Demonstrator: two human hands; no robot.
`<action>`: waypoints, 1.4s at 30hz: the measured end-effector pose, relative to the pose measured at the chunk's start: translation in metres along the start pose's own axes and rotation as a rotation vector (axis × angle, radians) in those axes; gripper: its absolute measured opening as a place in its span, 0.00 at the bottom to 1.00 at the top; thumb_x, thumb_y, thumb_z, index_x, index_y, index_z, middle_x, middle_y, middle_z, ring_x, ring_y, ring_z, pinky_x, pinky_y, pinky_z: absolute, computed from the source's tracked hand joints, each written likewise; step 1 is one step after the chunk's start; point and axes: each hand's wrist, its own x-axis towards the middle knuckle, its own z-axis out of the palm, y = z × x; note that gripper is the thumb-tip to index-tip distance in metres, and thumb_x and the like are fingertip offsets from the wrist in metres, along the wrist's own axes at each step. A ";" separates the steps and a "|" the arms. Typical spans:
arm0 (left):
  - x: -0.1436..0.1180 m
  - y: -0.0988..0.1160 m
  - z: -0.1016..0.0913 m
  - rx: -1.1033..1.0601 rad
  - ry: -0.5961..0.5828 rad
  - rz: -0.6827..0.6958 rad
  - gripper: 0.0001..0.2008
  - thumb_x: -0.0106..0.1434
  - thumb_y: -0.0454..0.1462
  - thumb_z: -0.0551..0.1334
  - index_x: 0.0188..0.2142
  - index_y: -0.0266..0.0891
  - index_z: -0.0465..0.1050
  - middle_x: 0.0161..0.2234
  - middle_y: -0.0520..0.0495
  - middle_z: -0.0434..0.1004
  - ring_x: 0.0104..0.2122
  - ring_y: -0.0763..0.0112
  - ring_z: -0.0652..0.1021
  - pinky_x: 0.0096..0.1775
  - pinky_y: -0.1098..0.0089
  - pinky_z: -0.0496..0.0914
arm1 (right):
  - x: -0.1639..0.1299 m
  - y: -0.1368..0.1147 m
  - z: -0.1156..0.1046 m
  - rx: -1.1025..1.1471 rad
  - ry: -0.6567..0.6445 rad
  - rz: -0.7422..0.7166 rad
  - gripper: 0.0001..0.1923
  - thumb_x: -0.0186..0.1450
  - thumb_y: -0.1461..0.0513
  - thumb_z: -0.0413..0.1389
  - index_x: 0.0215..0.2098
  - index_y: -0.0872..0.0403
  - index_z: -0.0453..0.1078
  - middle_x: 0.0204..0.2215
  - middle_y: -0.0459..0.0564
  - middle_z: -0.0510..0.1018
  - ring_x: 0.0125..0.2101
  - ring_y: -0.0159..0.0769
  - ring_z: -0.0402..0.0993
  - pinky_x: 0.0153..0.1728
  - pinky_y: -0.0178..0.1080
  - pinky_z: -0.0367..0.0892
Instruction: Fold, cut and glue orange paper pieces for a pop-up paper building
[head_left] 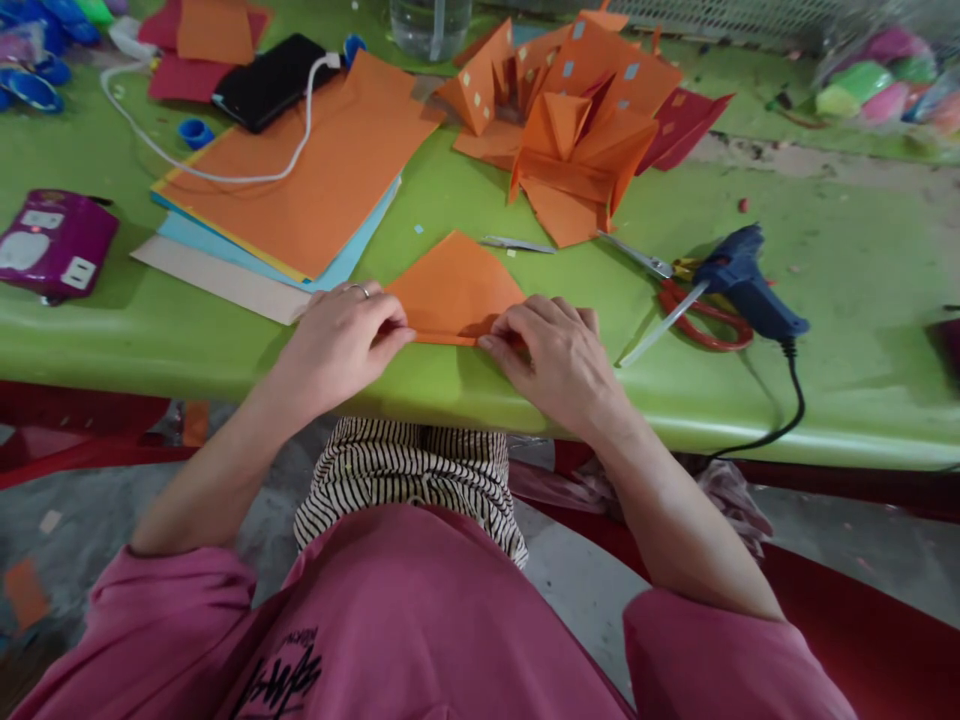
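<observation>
I see the folded orange paper (456,290) lying at the green table's (862,330) near edge. My left hand (341,340) pinches its 9 o'clock corner; my right hand (559,355) presses fingertips on the 3 o'clock corner. A blue glue gun (746,280) lies further toward 3 o'clock.

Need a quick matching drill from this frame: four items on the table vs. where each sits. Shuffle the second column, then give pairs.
Things:
1. folded orange paper
2. glue gun
3. phone
4. purple box

Places:
A. far left of the table
B. on the paper stack, white cable plugged in
C. right, lying across the red-handled scissors
D. at the near table edge, pressed by both hands

Pairs: 1-D, 2-C, 3-B, 4-A

The left hand and right hand pinch the paper's lower edge.
</observation>
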 end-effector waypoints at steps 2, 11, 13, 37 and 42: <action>-0.004 -0.009 -0.001 -0.003 0.034 0.000 0.08 0.68 0.39 0.59 0.34 0.40 0.74 0.34 0.47 0.77 0.36 0.64 0.77 0.44 0.63 0.70 | 0.000 0.001 0.000 0.014 -0.007 0.008 0.10 0.70 0.56 0.52 0.37 0.52 0.70 0.37 0.54 0.76 0.40 0.46 0.69 0.40 0.45 0.55; -0.021 -0.033 -0.005 0.055 0.114 -0.016 0.08 0.67 0.41 0.60 0.33 0.43 0.74 0.34 0.47 0.78 0.38 0.60 0.77 0.45 0.57 0.70 | 0.005 0.008 -0.001 0.063 -0.043 -0.018 0.10 0.69 0.54 0.53 0.35 0.51 0.69 0.36 0.54 0.78 0.39 0.46 0.70 0.39 0.44 0.55; -0.026 -0.033 -0.009 0.069 0.108 -0.037 0.07 0.67 0.40 0.60 0.33 0.43 0.73 0.35 0.47 0.77 0.39 0.58 0.77 0.45 0.56 0.70 | 0.007 0.008 -0.003 0.063 -0.060 -0.015 0.10 0.69 0.54 0.54 0.35 0.51 0.69 0.36 0.54 0.78 0.39 0.46 0.70 0.39 0.45 0.56; -0.030 0.036 0.001 0.163 0.270 0.320 0.15 0.72 0.31 0.53 0.54 0.36 0.72 0.47 0.42 0.80 0.44 0.63 0.79 0.45 0.64 0.72 | 0.019 0.007 -0.006 0.023 -0.127 -0.009 0.11 0.67 0.55 0.54 0.32 0.52 0.70 0.34 0.52 0.77 0.36 0.43 0.72 0.36 0.42 0.54; -0.019 0.042 0.033 0.271 0.296 0.367 0.18 0.71 0.27 0.51 0.55 0.32 0.72 0.49 0.41 0.81 0.46 0.64 0.79 0.48 0.64 0.73 | 0.017 0.010 -0.008 0.063 -0.132 -0.034 0.11 0.68 0.55 0.54 0.31 0.52 0.69 0.34 0.51 0.78 0.38 0.44 0.73 0.37 0.42 0.54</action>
